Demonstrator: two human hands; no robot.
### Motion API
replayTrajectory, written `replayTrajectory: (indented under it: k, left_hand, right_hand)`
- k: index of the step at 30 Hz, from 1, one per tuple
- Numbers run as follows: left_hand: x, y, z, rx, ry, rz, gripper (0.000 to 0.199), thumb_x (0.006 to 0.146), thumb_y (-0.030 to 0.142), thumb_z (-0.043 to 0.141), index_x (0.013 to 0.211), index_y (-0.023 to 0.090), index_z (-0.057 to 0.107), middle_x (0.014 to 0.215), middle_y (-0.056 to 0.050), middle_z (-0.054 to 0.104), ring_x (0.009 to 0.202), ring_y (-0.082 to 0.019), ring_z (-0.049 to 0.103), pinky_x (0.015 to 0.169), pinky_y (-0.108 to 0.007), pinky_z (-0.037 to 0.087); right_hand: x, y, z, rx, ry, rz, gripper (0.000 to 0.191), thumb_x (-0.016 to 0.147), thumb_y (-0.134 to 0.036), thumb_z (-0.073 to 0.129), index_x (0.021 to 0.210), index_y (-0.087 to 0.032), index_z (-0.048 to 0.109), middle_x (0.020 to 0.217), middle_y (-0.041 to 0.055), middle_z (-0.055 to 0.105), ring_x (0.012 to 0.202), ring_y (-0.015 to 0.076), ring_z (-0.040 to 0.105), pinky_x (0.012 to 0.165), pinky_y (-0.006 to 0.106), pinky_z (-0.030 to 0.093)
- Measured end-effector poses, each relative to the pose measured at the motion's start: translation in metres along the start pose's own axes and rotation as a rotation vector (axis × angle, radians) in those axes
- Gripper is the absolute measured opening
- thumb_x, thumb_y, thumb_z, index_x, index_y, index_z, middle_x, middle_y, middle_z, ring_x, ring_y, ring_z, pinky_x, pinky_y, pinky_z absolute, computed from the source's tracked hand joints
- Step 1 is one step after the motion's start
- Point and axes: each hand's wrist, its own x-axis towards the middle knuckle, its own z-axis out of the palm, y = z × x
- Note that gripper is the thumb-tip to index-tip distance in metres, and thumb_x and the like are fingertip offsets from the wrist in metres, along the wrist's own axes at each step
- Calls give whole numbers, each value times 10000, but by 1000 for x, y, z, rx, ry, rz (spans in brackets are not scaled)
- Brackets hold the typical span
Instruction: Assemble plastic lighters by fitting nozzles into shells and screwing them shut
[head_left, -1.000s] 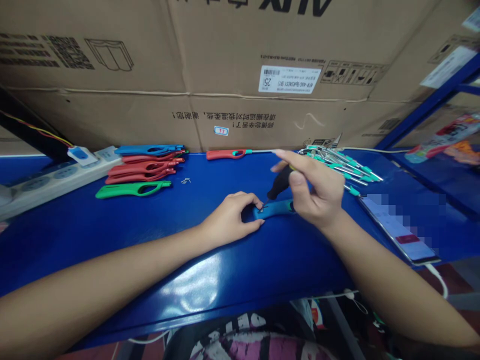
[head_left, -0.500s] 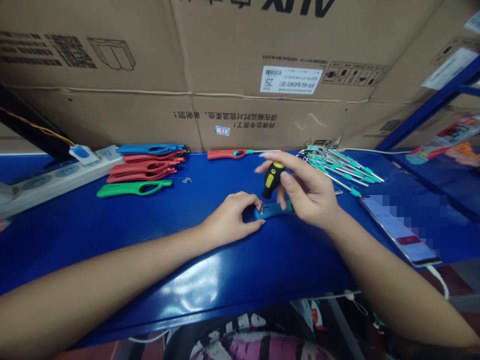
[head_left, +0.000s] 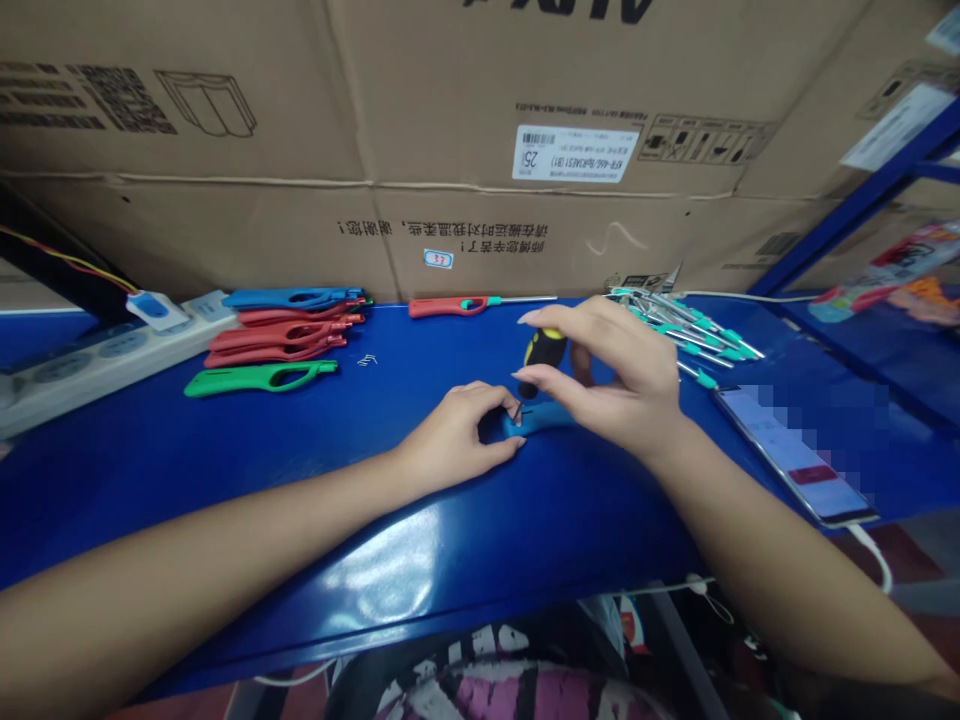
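A blue long-necked lighter [head_left: 551, 416] lies flat on the blue tabletop. At its left end, my left hand [head_left: 457, 430] pinches it between thumb and fingers. Above the lighter, my right hand [head_left: 622, 385] grips a short black-and-yellow screwdriver [head_left: 543, 362] by its stubby handle. The screwdriver stands nearly upright, its shaft pointing down at the lighter beside my left fingertips. Whether its tip sits in a screw is too small to tell. My right hand hides the lighter's right end.
Red, blue and green lighter handles [head_left: 262, 378] lie at the left, near small screws [head_left: 367, 360] and a power strip [head_left: 112, 355]. A red lighter [head_left: 448, 307] lies by the cardboard [head_left: 285, 235]. Metal lighter tubes [head_left: 701, 335] and a phone [head_left: 795, 455] are at right.
My right fingers have shifted around the screwdriver handle, with the thumb now lower and further left. My left hand keeps its hold on the lighter. The view has moved slightly.
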Motion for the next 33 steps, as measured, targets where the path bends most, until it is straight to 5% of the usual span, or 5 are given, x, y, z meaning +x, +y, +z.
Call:
replayTrajectory:
  k: [5,11,18,24,33]
  left_hand:
    - [0,0,1,0,6,8,154,814,192,749,910,204,630,959,7,720,935,-195,672,888,-329,495]
    - [-1,-1,2,17,26,21,184,804,196,764,922,207,622,973,6,722,934,-195,670,889,-329,491]
    - [0,-1,1,5,0,8,166,809,191,751,915,208,624,955,9,716,926,-197,667,877,-333,492]
    - [0,0,1,9,12,4,172,809,191,748,919,210,617,972,3,717,942,-203,668,888,-337,494]
    - [1,1,0,-3,-5,-10,170,809,194,741,929,217,623,986,2,721,966,-211,664,916,-357,487]
  right_hand:
    - [1,-6,3,123,-50,66,308,1018,-228,484,1280,-224,646,1218,94,702,1015,210,700,775,334,607]
    - [-3,-4,8,108,56,55,278,888,-309,731,1151,-238,679,969,49,716,690,159,651,602,307,575]
    - [-4,-5,10,344,-85,214,287,1025,-263,496,1296,-236,584,1149,70,691,699,125,661,545,258,552]
    - [0,-3,7,68,42,-9,199,940,-297,661,1126,-229,684,957,56,705,769,175,648,682,324,576]
    - [2,-3,2,52,37,22,246,918,-332,694,1139,-226,711,972,55,700,814,178,639,750,332,569]
